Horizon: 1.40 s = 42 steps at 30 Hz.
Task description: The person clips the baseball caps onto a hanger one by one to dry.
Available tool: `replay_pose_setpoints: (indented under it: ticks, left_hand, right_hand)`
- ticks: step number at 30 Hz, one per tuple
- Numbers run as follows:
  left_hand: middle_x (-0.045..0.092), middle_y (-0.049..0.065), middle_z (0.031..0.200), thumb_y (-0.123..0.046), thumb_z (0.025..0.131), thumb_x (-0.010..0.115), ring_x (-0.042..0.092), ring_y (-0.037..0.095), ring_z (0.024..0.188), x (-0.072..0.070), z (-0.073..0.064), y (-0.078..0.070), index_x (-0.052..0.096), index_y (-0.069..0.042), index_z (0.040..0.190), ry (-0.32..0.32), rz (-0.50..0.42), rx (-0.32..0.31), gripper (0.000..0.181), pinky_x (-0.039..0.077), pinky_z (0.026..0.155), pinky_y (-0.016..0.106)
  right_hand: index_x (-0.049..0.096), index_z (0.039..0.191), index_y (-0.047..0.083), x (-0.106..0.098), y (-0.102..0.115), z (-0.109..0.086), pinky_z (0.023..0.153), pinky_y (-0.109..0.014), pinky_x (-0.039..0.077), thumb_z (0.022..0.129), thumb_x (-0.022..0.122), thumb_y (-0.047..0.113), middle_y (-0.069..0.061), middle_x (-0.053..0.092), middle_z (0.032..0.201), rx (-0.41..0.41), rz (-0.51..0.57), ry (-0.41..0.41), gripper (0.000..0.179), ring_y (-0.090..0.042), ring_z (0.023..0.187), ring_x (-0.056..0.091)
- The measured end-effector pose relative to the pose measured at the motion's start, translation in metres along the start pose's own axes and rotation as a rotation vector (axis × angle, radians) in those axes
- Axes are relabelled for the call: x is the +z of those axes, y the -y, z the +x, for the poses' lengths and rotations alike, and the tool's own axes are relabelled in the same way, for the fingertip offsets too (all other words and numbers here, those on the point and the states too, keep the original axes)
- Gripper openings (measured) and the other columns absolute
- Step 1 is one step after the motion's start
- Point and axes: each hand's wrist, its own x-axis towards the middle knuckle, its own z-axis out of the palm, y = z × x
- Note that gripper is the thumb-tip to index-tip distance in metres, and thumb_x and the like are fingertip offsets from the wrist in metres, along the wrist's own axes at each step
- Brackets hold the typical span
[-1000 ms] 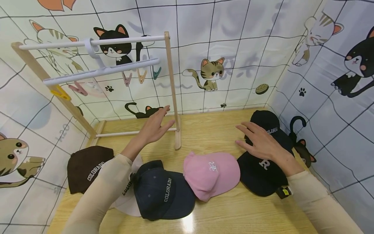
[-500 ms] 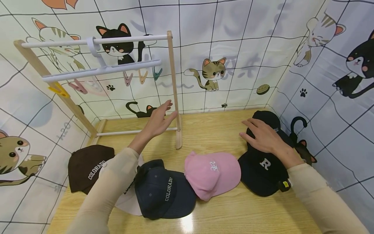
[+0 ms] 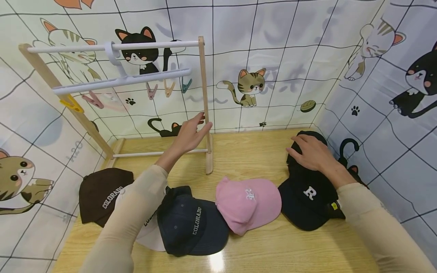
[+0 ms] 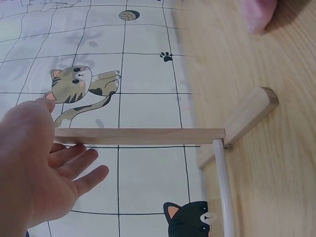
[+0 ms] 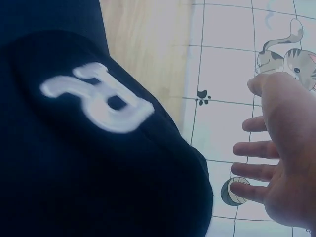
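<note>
You look set to grasp — left hand (image 3: 189, 135) wide at the rack post (image 3: 203, 76), right hand (image 3: 309, 152) loose by the black cap (image 3: 320, 137), far right corner of the worktop (image 3: 249, 153); likely curl fingers next.

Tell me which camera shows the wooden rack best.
Head view: it shows the rack with both posts and top bar. The left wrist view has only one post, its foot and part of the lower bar; the right wrist view, none.

The left hand (image 3: 191, 134) moves closer to the rack (image 3: 204, 83), its thumb now overlapping the right post; the right hand (image 3: 312, 152) shifts farther from the rack, now hiding the black cap's (image 3: 319, 137) lettering.
</note>
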Motion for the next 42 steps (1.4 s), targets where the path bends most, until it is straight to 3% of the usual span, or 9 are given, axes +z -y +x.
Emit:
replay_pose_setpoints:
  ticks: [9,16,25,42]
  left_hand:
    - [0.074,0.027,0.146,-0.023,0.12,0.055,0.072,0.042,0.141,0.002,0.01,-0.007,0.058,0.007,0.157,-0.046,0.027,0.01,0.048,0.059,0.117,0.058]
    - [0.081,0.027,0.129,-0.01,0.118,0.058,0.082,0.04,0.121,0.003,0.013,-0.007,0.072,0.006,0.137,-0.101,0.072,0.047,0.029,0.067,0.102,0.054]
    - [0.084,0.026,0.122,-0.01,0.117,0.061,0.085,0.037,0.113,0.012,0.02,-0.012,0.077,0.006,0.133,-0.098,0.045,0.063,0.028,0.069,0.095,0.05]
    - [0.083,0.023,0.128,-0.012,0.117,0.061,0.085,0.035,0.112,0.04,0.041,-0.036,0.075,0.003,0.138,-0.049,0.056,0.084,0.029,0.069,0.098,0.046]
  right_hand:
    - [0.055,0.159,-0.005,-0.005,-0.009,0.015,0.114,-0.077,0.049,0.115,0.058,0.042,-0.039,0.052,0.161,0.05,-0.043,-0.01,0.064,-0.061,0.144,0.055]
    - [0.057,0.155,-0.008,-0.002,-0.014,0.023,0.11,-0.074,0.053,0.113,0.059,0.038,-0.04,0.056,0.156,0.079,-0.081,-0.004,0.063,-0.061,0.137,0.06]
    - [0.065,0.125,-0.016,0.005,-0.027,0.03,0.078,-0.067,0.059,0.112,0.057,0.036,-0.042,0.065,0.125,0.142,-0.1,-0.022,0.054,-0.057,0.098,0.069]
    - [0.046,0.159,-0.012,0.01,-0.03,0.046,0.092,-0.075,0.057,0.113,0.054,0.036,-0.045,0.061,0.142,0.285,-0.098,0.112,0.067,-0.063,0.114,0.068]
